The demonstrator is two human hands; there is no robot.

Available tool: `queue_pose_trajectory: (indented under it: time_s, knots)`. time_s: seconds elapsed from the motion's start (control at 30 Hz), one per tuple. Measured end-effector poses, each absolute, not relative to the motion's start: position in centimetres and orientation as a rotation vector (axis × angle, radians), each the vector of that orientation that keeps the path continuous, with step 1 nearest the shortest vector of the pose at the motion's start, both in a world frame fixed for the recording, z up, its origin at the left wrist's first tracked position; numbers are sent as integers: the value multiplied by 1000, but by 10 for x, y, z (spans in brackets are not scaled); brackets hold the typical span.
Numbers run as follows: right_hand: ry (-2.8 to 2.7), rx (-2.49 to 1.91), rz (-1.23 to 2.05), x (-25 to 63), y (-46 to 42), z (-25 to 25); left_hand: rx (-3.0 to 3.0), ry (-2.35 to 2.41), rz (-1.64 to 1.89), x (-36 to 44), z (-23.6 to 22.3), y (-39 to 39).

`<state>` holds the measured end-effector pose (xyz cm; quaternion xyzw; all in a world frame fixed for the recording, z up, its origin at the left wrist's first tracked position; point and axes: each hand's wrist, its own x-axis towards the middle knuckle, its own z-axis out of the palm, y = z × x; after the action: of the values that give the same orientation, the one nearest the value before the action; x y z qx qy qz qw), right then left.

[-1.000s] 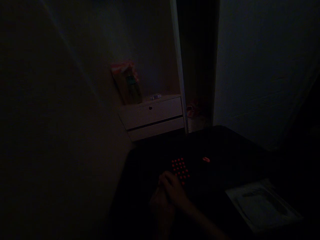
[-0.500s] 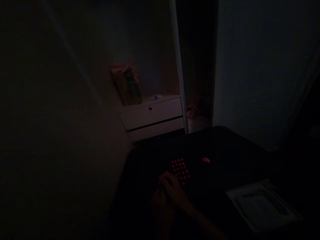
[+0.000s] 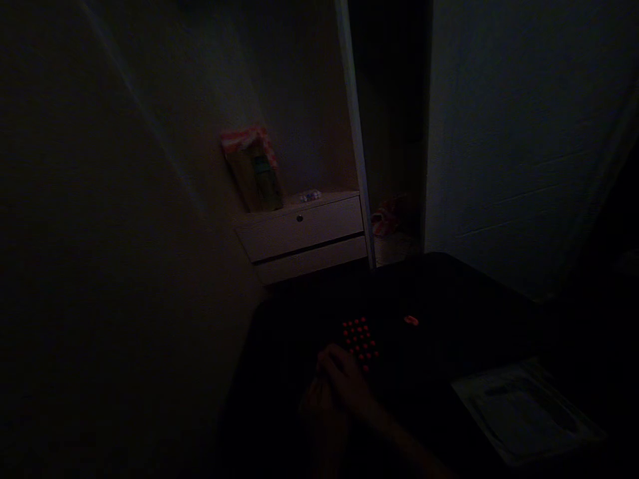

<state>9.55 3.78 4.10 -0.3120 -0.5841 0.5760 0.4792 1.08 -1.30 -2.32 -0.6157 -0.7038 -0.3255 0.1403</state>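
Observation:
The scene is very dark. My left hand [image 3: 319, 402] and my right hand [image 3: 347, 379] meet over a black tabletop [image 3: 294, 326], the right partly across the left. Both have their fingers curled in, closed around something too small and dim to make out. Just beyond them lie several small red round pieces [image 3: 360, 336], set out in rows. To their right sits a separate orange-red piece [image 3: 411, 320], whose kind I cannot tell.
A pale flat packet or sheet [image 3: 524, 412] lies at the table's right. Behind stands a white drawer unit [image 3: 309, 233], bearing a box with a red-and-white cover [image 3: 252, 166] and a small shiny item [image 3: 310, 195]. Walls rise left and right; a doorway shows a red-and-white bundle [image 3: 387, 219].
Almost nothing differs. The hands keep the same place and pose, and the view has shifted only very slightly.

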Motion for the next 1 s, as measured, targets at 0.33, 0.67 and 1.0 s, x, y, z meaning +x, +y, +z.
queue_pose_trajectory:
  time_s: [0.33, 0.67, 1.0]
  knots:
    - [-1432, -753, 1389, 95, 40, 38, -1785, -2092, -920, 9, -28, -11]
    - [-1446, -759, 1394, 96, 37, 42, -1768, -2148, -910, 10, -26, -13]
    - [-1410, -740, 1411, 95, 38, 41, -1765, -2171, -956, 9, -28, -13]
